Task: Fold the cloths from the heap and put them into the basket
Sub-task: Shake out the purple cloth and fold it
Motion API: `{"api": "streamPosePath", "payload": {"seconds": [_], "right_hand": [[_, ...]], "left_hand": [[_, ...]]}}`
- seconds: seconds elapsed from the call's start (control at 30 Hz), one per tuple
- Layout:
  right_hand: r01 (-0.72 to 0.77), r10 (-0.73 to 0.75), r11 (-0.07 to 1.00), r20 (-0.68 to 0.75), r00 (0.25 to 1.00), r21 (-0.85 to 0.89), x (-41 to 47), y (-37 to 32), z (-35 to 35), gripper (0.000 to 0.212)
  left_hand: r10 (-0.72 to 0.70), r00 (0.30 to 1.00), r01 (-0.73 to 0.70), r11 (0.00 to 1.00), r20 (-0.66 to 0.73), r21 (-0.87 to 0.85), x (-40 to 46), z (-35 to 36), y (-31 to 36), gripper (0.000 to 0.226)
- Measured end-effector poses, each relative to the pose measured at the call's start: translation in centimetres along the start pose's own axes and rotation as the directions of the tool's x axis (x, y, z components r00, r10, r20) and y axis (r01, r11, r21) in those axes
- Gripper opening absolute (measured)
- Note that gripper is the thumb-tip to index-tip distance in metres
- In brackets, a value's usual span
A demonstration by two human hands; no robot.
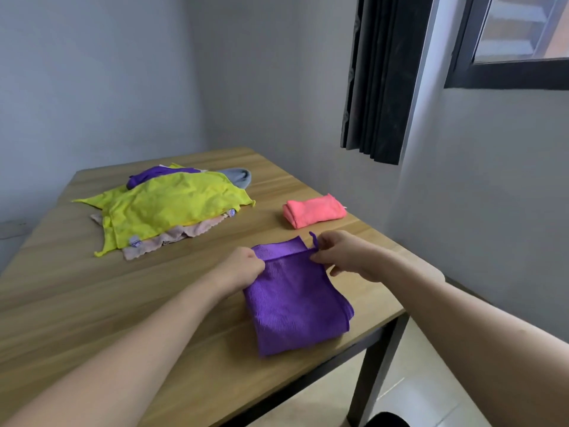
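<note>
A purple cloth (295, 306) lies folded on the wooden table (92, 303) near its right edge. My left hand (243, 268) pinches the upper layer's far left corner. My right hand (345, 252) pinches the far right corner, beside a small purple hanging loop. The heap (166, 208) sits at the back left, with a yellow cloth on top and purple, grey and beige cloths showing beneath. A pink cloth (314, 210) lies folded at the right, beyond my hands. No basket is in view.
The table's right edge runs close to the purple cloth, with a black table leg (378, 365) and floor below. A grey wall, a dark curtain (385, 78) and a window stand to the right.
</note>
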State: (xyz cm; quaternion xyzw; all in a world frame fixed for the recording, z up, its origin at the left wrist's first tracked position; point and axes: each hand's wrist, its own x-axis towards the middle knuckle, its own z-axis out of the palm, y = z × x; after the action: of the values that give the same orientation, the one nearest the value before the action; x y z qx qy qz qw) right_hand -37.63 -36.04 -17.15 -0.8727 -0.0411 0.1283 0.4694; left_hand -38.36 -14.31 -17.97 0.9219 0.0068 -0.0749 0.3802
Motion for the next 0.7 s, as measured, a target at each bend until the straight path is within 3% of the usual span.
{"api": "streamPosePath", "payload": {"seconds": [0.17, 0.33, 0.6, 0.7], "right_hand": [[0.031, -0.019, 0.995, -0.128, 0.992, 0.091, 3.0, 0.1, 0.8, 0.01], [-0.047, 0.075, 0.986, -0.174, 0.982, 0.161, 6.2, 0.4, 1.1, 0.007], [-0.039, 0.037, 0.999, -0.098, 0.994, -0.022, 9.2, 0.2, 1.1, 0.015], [-0.022, 0.015, 0.995, -0.074, 0.997, -0.097, 9.6, 0.0, 0.9, 0.035]], "left_hand": [[-0.031, 0.986, 0.027, 0.999, -0.165, -0.026, 4.3, 0.4, -0.8, 0.014], [-0.031, 0.98, 0.04, 0.998, -0.197, 0.043, 7.0, 1.3, -1.5, 0.019], [0.105, 0.979, -0.079, 0.986, -0.174, 0.148, 8.7, 2.1, -2.7, 0.017], [0.134, 0.974, -0.11, 0.985, -0.184, 0.133, 8.9, 1.9, -3.1, 0.022]]}}
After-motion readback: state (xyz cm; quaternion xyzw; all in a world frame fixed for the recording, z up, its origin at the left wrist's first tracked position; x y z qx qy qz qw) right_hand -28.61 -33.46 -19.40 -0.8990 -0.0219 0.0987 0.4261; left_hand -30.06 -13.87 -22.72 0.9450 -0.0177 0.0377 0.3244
